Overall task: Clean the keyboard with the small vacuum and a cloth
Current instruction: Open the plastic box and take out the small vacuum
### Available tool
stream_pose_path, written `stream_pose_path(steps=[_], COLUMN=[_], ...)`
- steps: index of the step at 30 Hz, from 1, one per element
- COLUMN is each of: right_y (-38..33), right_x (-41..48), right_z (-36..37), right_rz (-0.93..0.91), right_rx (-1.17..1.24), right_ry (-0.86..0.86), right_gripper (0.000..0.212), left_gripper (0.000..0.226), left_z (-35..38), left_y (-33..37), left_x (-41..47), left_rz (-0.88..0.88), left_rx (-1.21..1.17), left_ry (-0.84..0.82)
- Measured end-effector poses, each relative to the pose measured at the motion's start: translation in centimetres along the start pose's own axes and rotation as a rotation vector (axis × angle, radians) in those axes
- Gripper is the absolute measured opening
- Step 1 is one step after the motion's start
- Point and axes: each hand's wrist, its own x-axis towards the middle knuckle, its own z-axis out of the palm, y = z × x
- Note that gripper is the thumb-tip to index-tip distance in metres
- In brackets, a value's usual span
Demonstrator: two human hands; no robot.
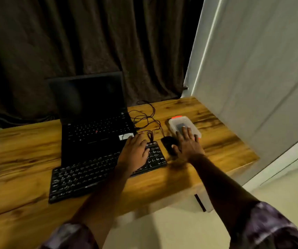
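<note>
Since no small vacuum and no cloth can be seen out in the open, the cleaning looks like it has not begun.

Far left is the wooden surface (18, 159). On it lies the black keyboard (83, 177), flat, just in front of an open laptop (94, 123) with a dark screen. The keyboard is the thing to be cleaned, and nothing is sucking or wiping at it.

The left grip (135, 153) rests on the right end of the keyboard, over the number keys. Its fingers are loose and hold nothing. Behind it, thin dark wires (148, 115) loop across the surface.

Just beside the right end of the keyboard sits a black mouse (168, 142). The right grip (187, 144) reaches out above it, fingers spread wide and flat, with the fingertips on the near end of a clear plastic box (178, 123) with orange clips. This grip holds nothing too.

Something dark lies inside the box. It may be the small vacuum, but the picture is too blurry to tell.

So the job seems to be at its very start, at getting the tools. Everything else is left: taking out the vacuum and the cloth, sucking the dust from between the keys, and wiping the keyboard.
</note>
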Motion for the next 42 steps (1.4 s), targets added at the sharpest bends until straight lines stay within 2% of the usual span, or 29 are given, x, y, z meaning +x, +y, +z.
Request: stream_pose_path(steps=[3,8,15,24,27,31,37,42], right_y=[3.0,5.8,8.0,11.0,11.8,11.9,11.4,11.9], right_x=[0.8,1.5,0.4,-0.3,-1.0,-1.7,-2.2,-4.7], right_z=[0.0,0.2,0.0,-0.4,-0.3,1.0,1.9,4.5], right_rz=[0.028,0.009,-0.079,-0.27,-0.275,-0.25,-0.219,-0.248], right_rx=[-0.05,0.015,0.003,0.134,0.154,0.14,0.113,0.147], right_ry=[-0.07,-0.15,0.052,0.114,0.139,0.208,0.3,0.318], right_gripper=[0.077,0.075,0.061,0.036,0.032,0.026,0.024,0.017], left_gripper=[0.048,0.047,0.041,0.052,0.041,0.03,0.03,0.032], left_z=[0.4,0.9,3.2,4.7,5.6,6.1,5.9,5.7], left_y=[2.4,5.7,8.0,10.4,10.3,10.3,10.1,9.9], left_x=[2.9,7.1,13.6,18.4,19.1,19.9,20.7,21.1], left_rz=[0.007,0.026,-0.14,-0.317,-0.317,-0.455,-0.675,-0.699], left_rx=[-0.039,-0.135,-0.359,-0.579,-0.579,-0.603,-0.734,-0.798], left_ry=[-0.045,-0.054,-0.039,-0.226,-0.21,-0.153,-0.135,-0.156])
